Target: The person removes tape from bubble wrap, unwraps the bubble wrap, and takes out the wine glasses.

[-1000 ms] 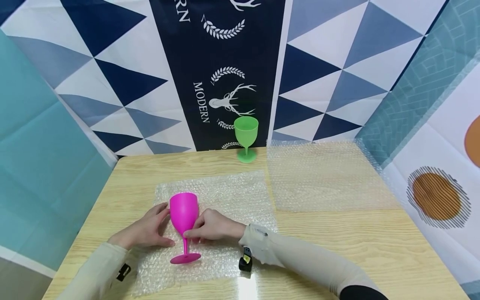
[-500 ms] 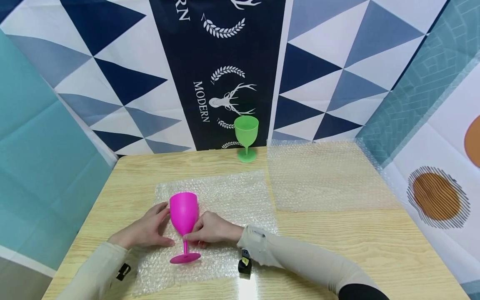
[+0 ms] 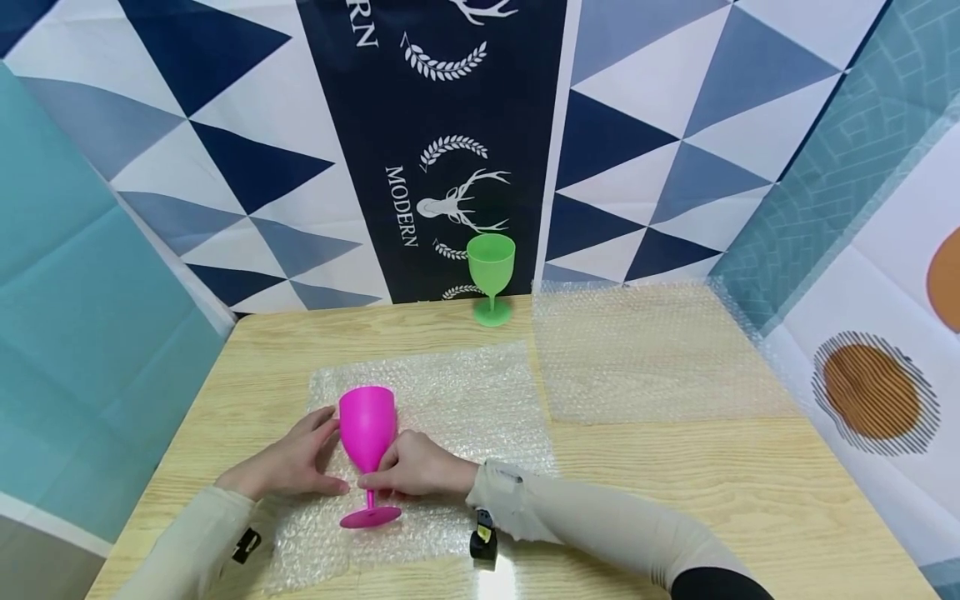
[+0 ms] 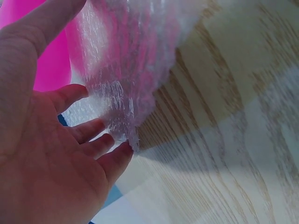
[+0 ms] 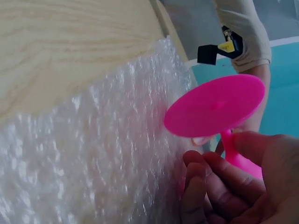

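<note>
A pink plastic goblet lies on its side on a sheet of bubble wrap, bowl pointing away from me and foot towards me. My right hand pinches its stem between thumb and fingers; the right wrist view shows the goblet's round foot beyond them. To the left of the bowl is my left hand, its fingers spread and relaxed. In the left wrist view its fingertips meet the edge of the bubble wrap, and the goblet's bowl shows behind the thumb.
A green goblet stands upright at the table's back edge, against the patterned wall cloth. Another bubble wrap sheet lies flat at the back right of the wooden table. Patterned cloths hang on several sides.
My right hand has shifted slightly left and towards me, its thumb now lying across the stem. The left hand and the pink goblet have stayed in place.
</note>
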Demonstrator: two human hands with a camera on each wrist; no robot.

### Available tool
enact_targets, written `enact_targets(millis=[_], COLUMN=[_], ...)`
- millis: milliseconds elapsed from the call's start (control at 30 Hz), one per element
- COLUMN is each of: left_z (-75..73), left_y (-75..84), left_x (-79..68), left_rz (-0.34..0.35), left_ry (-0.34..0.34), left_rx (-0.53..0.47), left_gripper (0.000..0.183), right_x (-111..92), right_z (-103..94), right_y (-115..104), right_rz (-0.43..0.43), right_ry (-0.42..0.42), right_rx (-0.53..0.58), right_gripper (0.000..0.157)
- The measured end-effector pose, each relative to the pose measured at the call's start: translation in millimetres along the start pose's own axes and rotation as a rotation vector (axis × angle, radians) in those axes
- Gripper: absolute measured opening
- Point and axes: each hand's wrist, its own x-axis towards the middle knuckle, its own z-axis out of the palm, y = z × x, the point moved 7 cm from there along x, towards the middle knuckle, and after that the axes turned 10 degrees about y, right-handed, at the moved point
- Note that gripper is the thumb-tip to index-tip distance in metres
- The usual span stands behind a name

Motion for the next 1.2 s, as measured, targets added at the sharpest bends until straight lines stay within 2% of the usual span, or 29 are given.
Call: enact_targets(millis=[133,433,600,767,1000,1200], left_z=[-0.4,-0.2,-0.7,0.2,0.6,1.6], left_y=[0.9,1.2,1.6,0.3,0.9,-1.9], left_x=[0.4,0.1,0.0,-0.1,-1.3,1.5], left_rz=[0.016,0.039,0.046,0.038,0.012,-0.011], left_ry=[0.008,0.01,0.011,0.004,-0.011,-0.047], left_rx=[0.0,-0.01,-0.007,-0.011,-0.007,-0.004], left_gripper=[0.105,0.111,0.11,0.109,0.104,0.107], right_x=[-1.8,0.0,3.5,3.2,4.8,9.6], right_z=[-0.2,-7.1,-11.5,-14.7,-19.7,-29.3], right_y=[0.8,4.0,6.8,6.7,4.2,2.6], right_rz=[0.025,0.023,0.025,0.02,0.019,0.013], right_ry=[0.011,0.038,0.067,0.082,0.069,0.084], right_rx=[0.01,0.005,0.028,0.06,0.164,0.173], right_gripper=[0.032,0.031,0.025,0.019,0.016,0.014])
